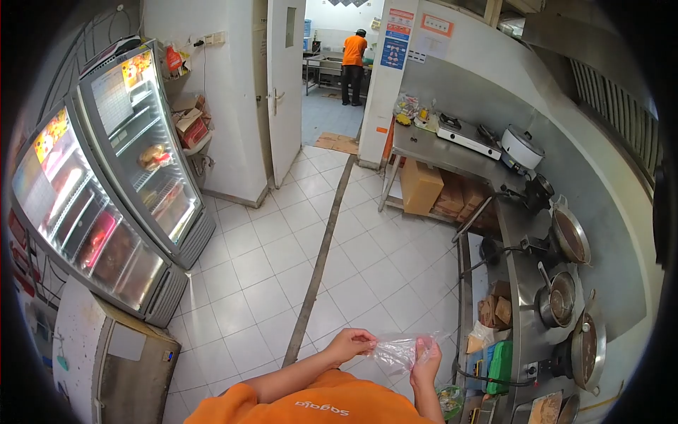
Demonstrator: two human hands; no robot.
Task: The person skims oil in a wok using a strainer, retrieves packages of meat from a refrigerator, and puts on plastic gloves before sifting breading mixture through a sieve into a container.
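Observation:
A clear, thin plastic bag (395, 351) is stretched between my two hands in front of my body. The fingers of my left hand (351, 344) pinch its left edge. At the other end, my right hand (425, 362) grips the bag, with its thumb pointing up and part of the plastic over the fingers. Nothing can be made out inside the bag. Below my right hand is another see-through bag (450, 400) with something green in it, partly cut off by my arm.
Metal counters with woks (587, 346), a strainer (561, 290) and a gas stove (467, 134) line the right side. Two glass-door fridges (145, 152) and a chest freezer (106, 353) stand left. Beyond an open door (286, 92), a person in orange (354, 53) faces a sink.

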